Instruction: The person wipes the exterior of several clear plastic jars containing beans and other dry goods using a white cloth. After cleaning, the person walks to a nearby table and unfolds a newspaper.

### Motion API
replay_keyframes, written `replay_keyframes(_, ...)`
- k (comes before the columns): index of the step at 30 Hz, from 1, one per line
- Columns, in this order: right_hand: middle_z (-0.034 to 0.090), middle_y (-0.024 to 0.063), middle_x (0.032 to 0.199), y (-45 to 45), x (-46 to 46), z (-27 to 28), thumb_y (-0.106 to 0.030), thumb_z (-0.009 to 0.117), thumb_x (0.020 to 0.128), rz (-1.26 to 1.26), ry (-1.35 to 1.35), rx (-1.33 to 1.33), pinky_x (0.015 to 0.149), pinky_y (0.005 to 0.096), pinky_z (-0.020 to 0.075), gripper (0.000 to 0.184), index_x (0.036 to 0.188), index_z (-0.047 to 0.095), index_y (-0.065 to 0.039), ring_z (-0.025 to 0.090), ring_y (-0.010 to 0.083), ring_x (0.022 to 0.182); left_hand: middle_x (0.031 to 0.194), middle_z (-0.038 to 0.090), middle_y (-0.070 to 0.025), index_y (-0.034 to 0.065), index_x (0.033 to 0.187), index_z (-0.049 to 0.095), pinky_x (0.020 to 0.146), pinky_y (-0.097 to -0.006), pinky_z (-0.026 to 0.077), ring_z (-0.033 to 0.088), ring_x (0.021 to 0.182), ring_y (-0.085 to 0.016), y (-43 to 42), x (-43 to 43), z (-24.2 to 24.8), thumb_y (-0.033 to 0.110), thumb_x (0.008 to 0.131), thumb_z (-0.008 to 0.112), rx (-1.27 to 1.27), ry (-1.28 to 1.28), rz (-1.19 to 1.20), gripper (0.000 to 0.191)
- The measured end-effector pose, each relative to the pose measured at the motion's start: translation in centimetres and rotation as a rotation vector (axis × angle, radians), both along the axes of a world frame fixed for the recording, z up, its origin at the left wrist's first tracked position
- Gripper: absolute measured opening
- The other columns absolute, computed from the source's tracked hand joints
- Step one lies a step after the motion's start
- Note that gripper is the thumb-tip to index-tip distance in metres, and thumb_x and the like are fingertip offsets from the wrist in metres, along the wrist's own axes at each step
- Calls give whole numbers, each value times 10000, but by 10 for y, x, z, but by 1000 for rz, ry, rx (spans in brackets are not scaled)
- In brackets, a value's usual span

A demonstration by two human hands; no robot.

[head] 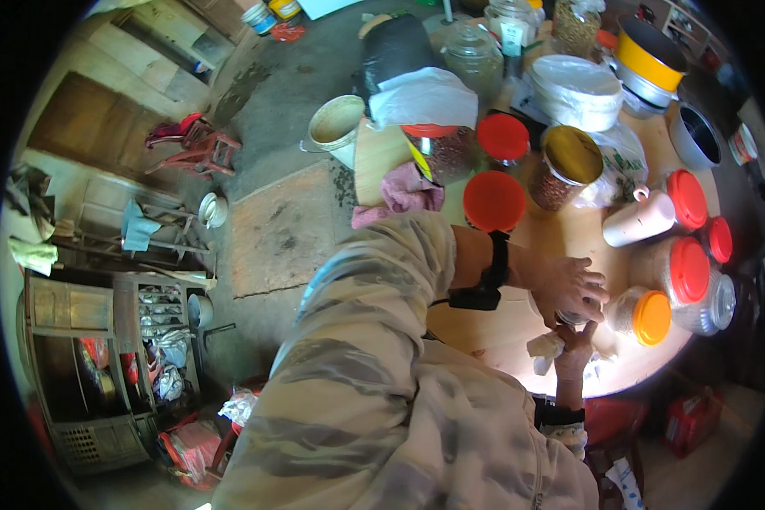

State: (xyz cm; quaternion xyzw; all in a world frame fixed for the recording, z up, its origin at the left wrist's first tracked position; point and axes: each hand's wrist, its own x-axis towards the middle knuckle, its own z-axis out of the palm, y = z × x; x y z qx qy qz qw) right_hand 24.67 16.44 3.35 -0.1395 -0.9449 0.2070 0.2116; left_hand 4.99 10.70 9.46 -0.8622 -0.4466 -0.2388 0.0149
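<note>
My left hand [567, 290], with a black band on its wrist, bends over a small clear container [572, 317] on the round wooden table [510, 341]. Its fingers curl around the container's top, and most of the container is hidden beneath them. Close below, my right hand [575, 347] touches the same container's near side and pinches a crumpled whitish cloth or paper [545, 350]. Just right of both hands, a clear jar with an orange lid [651, 317] lies tilted in view. Beyond it are a larger red-lidded jar [688, 270] and a clear glass jar [720, 303].
A pale bottle [637, 220], a red-lidded jar [494, 201] and a jar of reddish contents [551, 191] stand farther back. A pink cloth [414, 188] lies at the table's left edge. On the floor are a bucket [338, 127] and a red chair [197, 150].
</note>
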Motion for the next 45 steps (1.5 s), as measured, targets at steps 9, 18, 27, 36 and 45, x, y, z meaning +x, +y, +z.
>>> replay_keyframes(9, 605, 165, 938, -14, -1, -44, -120, 641, 669, -70, -181, -15, 588, 351, 512, 200, 863, 681, -147, 599, 314, 851, 1083, 504, -86, 156, 1041, 546, 752, -384, 444, 496, 965, -266, 19, -7, -16, 286, 603, 696, 78, -117, -114, 481)
replay_keyframes(18, 272, 458, 1199, -24, -12, -41, -301, 667, 713, -147, -207, -16, 704, 355, 522, 533, 1141, 539, -10, 568, 398, 958, 1029, 555, -82, 100, 1066, 573, 718, -356, 493, 540, 952, -280, 23, 9, -21, 161, 550, 678, 11, -153, 17, 530)
replay_keyframes(27, 191, 377, 1310, -25, -19, -29, -243, 639, 751, -249, 146, -356, 773, 338, 504, 555, 1241, 463, -47, 601, 344, 905, 1166, 471, -76, 150, 1143, 517, 862, -377, 402, 453, 1066, -289, 23, 10, -10, 219, 574, 690, -160, -149, 29, 599)
replay_keyframes(36, 242, 346, 1306, -23, -13, -20, -127, 629, 677, -219, -75, -2, 538, 290, 534, 352, 1027, 637, -97, 644, 263, 635, 1132, 423, -81, 169, 1134, 489, 858, -422, 348, 388, 1097, -273, 24, 24, -1, 198, 587, 672, -373, 36, 114, 577)
replay_keyframes(45, 503, 311, 1115, -37, -29, -30, 17, 517, 770, -525, 85, 246, 592, 234, 507, 406, 1137, 441, 174, 618, 212, 619, 1031, 529, -118, 77, 1034, 560, 817, -390, 407, 515, 934, -299, 26, 22, -9, 70, 562, 654, -141, -70, 64, 482)
